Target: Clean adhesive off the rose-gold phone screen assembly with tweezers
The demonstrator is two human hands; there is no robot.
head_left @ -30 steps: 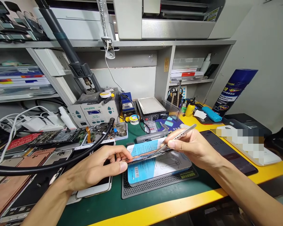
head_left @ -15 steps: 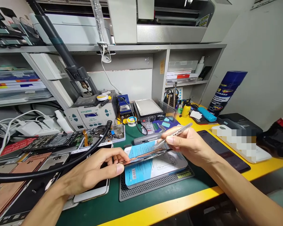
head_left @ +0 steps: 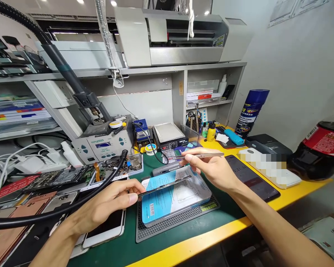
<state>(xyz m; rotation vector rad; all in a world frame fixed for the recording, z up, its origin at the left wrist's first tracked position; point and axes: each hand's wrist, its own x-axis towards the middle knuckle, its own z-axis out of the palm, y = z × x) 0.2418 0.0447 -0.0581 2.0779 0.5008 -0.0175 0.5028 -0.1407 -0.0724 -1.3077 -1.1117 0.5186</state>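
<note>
Between the thumb and fingers of my left hand [head_left: 111,200] is a thin dark phone panel [head_left: 168,185], seen almost edge-on. It is held at its left end, tilted, above a blue and white flat box [head_left: 169,207]. My right hand [head_left: 214,171] pinches metal tweezers [head_left: 208,155], which lie nearly level with their tips pointing left. The tips are above the panel and apart from it. Under the box lies a grey perforated mat [head_left: 150,234]. The panel's far face is hidden from view.
White phone [head_left: 104,231] and black hose [head_left: 72,217] lie at left, beside a tray [head_left: 140,163] of circuit boards. A soldering station [head_left: 102,146] stands behind. To the right are a dark phone [head_left: 250,178], a blue spray can [head_left: 252,111] and a cola bottle [head_left: 320,148].
The view has tipped upward and shifted right. My right hand has drawn the tweezers up from the panel and turned them flatter. The panel has rotated to show more edge-on.
</note>
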